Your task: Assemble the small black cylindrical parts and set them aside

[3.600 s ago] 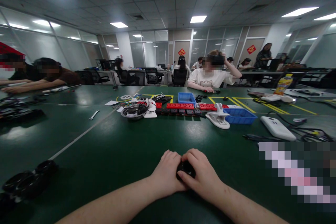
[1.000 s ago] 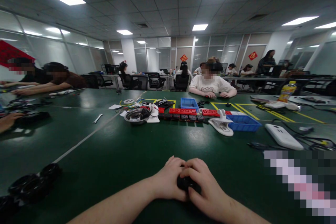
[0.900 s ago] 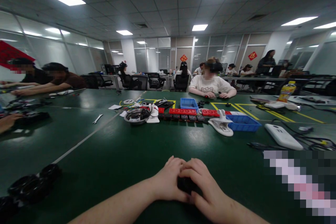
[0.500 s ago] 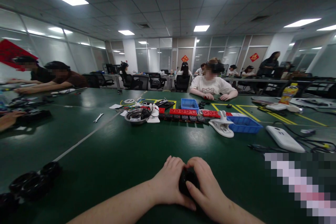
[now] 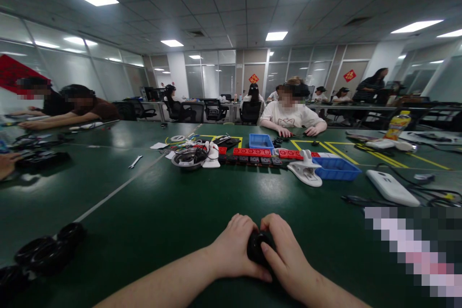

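Across the whole foreground we have the dark green tabletop (image 5: 202,207), smooth enough to throw back the ceiling lights. On its far side lies a long red and black row (image 5: 252,158), well apart from our work. At the near left sits a cluster of glossy black rings (image 5: 50,255).

Our left hand (image 5: 236,245) wraps the left side of the thing we hold, its fingers toward the far side and its thumb stretched along the near side. Our right hand (image 5: 285,252) closes from the right, forefinger curled over the far edge and thumb laid on the upper face.

The black object (image 5: 257,246) is thus gripped between both sets of fingers, at the near middle of the tabletop; we cannot tell whether it touches the surface beneath. It is rounded and shiny. We judge it light and fairly stiff, not fragile, though the gloss may make it a little slippery. The best hold seems to be round its outer sides, one palm on the left, with a thumb steadying the upper face.
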{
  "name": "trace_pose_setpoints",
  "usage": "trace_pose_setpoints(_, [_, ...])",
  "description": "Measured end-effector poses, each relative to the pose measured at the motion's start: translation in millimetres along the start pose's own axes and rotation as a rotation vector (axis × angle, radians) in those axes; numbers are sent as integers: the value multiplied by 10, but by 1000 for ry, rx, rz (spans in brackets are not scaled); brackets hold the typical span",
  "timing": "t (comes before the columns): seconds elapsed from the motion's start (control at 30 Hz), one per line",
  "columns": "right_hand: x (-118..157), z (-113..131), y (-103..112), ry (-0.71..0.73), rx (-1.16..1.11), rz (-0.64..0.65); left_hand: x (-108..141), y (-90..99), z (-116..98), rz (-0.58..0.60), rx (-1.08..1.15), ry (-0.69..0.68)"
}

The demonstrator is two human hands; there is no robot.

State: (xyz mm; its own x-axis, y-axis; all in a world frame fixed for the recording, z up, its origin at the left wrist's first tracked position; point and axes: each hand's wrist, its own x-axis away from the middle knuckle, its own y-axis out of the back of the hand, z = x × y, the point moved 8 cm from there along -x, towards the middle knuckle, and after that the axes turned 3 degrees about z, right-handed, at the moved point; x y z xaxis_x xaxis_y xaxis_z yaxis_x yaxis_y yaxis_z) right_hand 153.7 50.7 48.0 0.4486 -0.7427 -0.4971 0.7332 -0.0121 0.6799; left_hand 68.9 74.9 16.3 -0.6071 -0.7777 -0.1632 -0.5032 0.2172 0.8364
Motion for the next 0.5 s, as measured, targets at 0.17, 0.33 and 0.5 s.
trace_pose_setpoints(0.17, [8,-13,-4,-4,-12,5,-4,-29,23,0,-6,13])
trace_pose_setpoints(0.33, [5,-35,-21,-20,1,7,5,-17,5,7,7,8])
trace_pose_setpoints(0.5, [-16,-47,-54,-44,77,12,7,0,-62,25,-25,-19])
